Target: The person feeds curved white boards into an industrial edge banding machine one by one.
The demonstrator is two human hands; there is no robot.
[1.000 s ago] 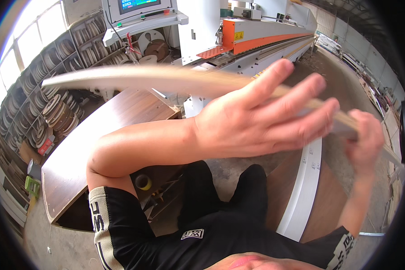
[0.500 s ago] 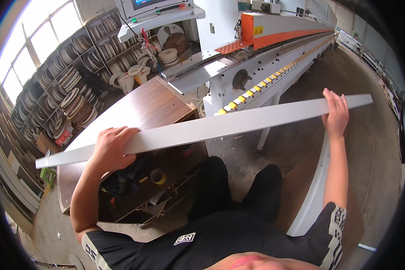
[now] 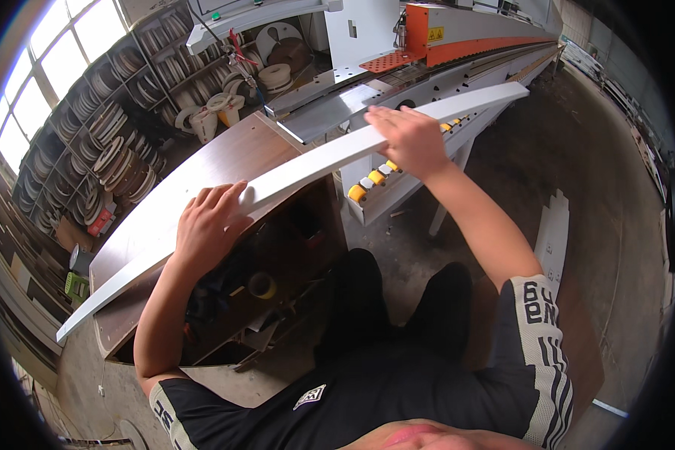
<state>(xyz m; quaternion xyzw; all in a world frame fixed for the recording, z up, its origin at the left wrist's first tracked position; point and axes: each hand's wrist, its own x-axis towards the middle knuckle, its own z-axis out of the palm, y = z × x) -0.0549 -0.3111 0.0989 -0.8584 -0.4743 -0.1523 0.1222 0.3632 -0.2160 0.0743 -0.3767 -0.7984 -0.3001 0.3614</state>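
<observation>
A long, narrow white panel lies across the brown surface toward the machine's infeed bed, above a row of yellow rollers. Both hands rest on it flat, fingers spread, neither clenched: the left hand near its middle, the right hand toward the far end. It looks stiff, light and smooth-faced, likely slippery, so 2 well-separated holds on the edges suit its length.

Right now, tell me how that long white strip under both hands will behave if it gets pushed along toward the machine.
The long white strip is thin for its length, so it probably flexes or sags where unsupported; its curve here is partly lens distortion. Its face looks smooth, so it likely slides easily on the brown table. The left hand and right hand rest flat, far apart, likely steadying it against swinging.
</observation>
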